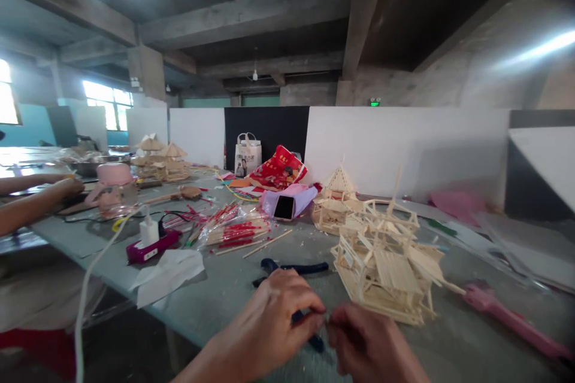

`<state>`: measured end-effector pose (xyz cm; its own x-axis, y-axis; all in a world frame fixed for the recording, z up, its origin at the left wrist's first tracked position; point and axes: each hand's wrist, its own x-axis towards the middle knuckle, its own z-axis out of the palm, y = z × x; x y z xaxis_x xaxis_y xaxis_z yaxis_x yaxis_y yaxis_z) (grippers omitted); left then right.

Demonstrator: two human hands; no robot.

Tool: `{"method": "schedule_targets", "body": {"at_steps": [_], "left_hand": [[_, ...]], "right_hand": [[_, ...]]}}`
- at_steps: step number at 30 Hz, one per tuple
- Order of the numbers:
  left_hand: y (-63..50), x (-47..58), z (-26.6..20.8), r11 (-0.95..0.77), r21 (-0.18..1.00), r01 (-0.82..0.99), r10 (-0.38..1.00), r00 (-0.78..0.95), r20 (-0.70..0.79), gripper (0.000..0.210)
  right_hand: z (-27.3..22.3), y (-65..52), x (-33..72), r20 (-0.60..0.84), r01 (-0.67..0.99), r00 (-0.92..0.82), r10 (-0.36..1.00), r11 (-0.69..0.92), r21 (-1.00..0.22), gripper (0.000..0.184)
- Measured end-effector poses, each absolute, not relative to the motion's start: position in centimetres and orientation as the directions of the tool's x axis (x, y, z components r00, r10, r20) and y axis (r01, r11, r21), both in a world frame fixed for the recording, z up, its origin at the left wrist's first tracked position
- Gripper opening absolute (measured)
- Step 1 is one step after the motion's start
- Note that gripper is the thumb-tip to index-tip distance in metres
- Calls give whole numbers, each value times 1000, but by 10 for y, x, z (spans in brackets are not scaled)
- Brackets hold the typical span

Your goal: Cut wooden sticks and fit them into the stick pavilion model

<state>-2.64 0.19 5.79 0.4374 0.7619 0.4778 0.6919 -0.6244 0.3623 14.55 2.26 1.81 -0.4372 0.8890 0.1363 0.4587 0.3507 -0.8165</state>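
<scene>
My left hand (274, 317) and my right hand (371, 344) meet at the near edge of the grey table (215, 293), fingertips pinched together on something very small that I cannot make out. Dark blue-handled pliers (294, 267) lie on the table just behind and under my left hand. A model house of thin wooden sticks (389, 266) stands right behind my right hand. A second, smaller stick model (335, 203) stands further back.
Packets of red-tipped sticks (233, 230), a phone on a purple pouch (287, 203), a white charger on a magenta box (148, 239) and a tissue (168, 272) lie at the left. A pink glue gun (512, 320) lies at the right. Another person's arms (31, 197) reach in at far left.
</scene>
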Motion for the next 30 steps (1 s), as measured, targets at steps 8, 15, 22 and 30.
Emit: {"method": "schedule_targets", "body": {"at_steps": [8,15,22,30], "left_hand": [[0,-50,51,-555,442,705,829,424,364,9],[-1,-69,34,-538,475,696,837,375,398,7],[17,-104,17,-344,561,753,884,59,463,11],[23,-140,-1,-132,699,702,810,-330,485,22]], "right_hand": [[11,25,127,208,474,-504,838,470,-744,10],[20,29,114,218,502,-572,791,547,-670,18],[18,78,107,198,737,-613,765,643,-206,84],[13,101,74,151,747,-648,746,662,-61,40]]}}
